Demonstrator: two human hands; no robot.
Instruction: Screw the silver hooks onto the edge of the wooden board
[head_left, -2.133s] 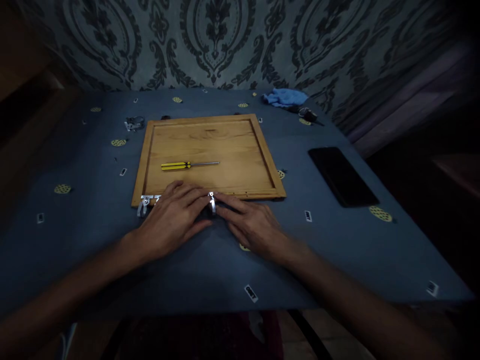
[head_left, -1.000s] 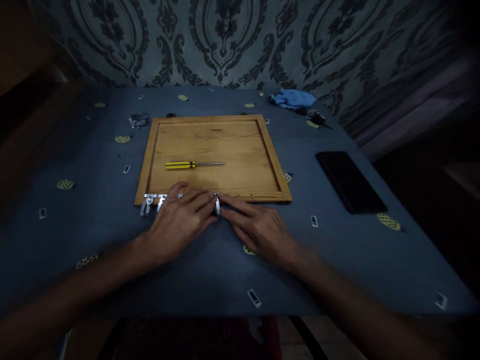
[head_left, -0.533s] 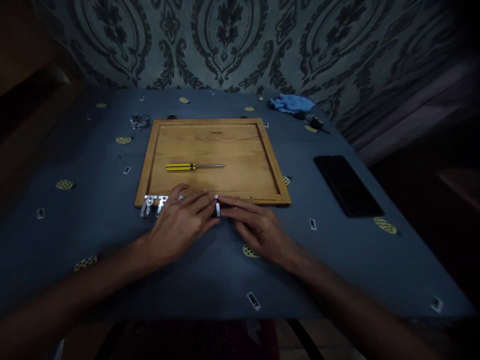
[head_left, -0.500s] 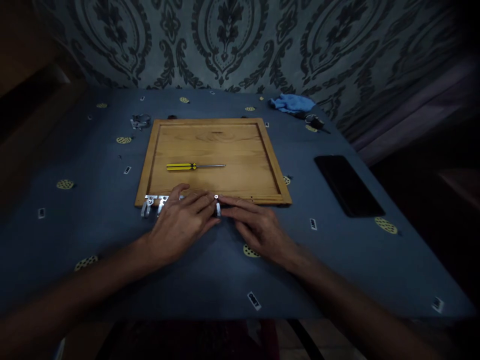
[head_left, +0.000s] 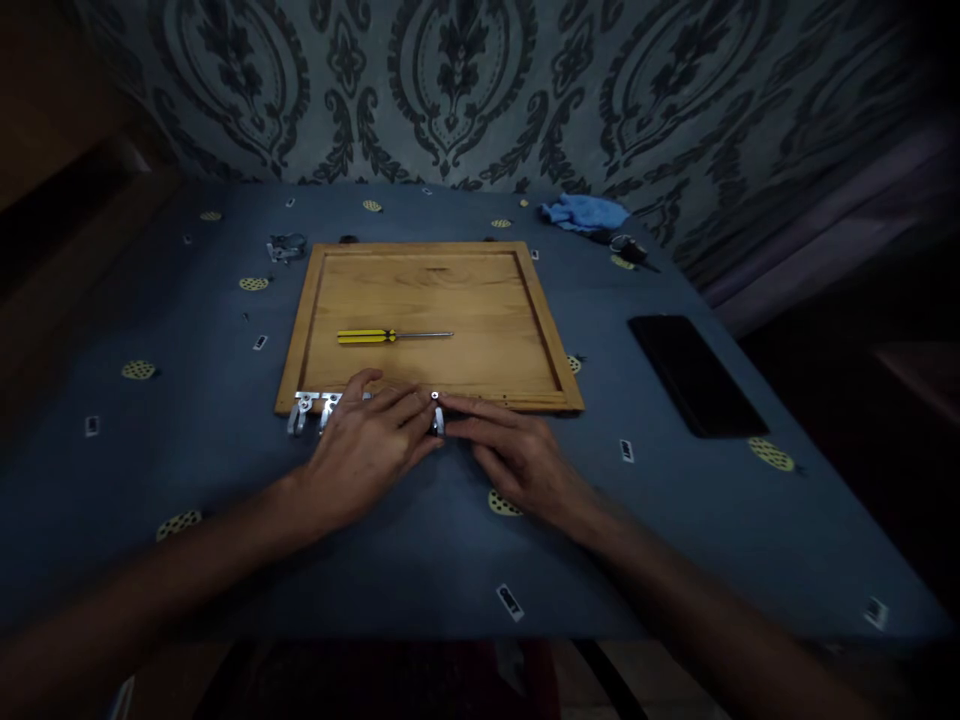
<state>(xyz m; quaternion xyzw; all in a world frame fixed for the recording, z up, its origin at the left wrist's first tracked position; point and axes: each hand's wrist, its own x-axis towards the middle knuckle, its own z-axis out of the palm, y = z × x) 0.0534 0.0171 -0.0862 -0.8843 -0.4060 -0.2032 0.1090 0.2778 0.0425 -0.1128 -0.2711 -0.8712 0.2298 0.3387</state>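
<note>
A framed wooden board (head_left: 427, 290) lies on a blue-covered table (head_left: 187, 450). On it rests a yellow-and-black screwdriver (head_left: 390, 336). A metal hook rail (head_left: 311, 402) runs along the board's near edge. My left hand (head_left: 364, 450) lies flat over the rail, fingers stretched out and thumb on the wooden frame. My right hand (head_left: 517, 455) reaches in from the right, its fingertips pressed together on one metal hook (head_left: 436, 415) of the rail. The fingertips of both hands meet at that hook.
A black phone (head_left: 694, 375) lies to the right of the board. A blue cloth (head_left: 585, 212) and a dark bunch of keys (head_left: 630, 250) sit at the back right. A small metal part (head_left: 285, 247) lies at the back left. A patterned wall stands behind.
Both hands stay at the hook on the near edge, with only small finger shifts. The view has drifted slightly, so everything sits a little lower in the picture.
</note>
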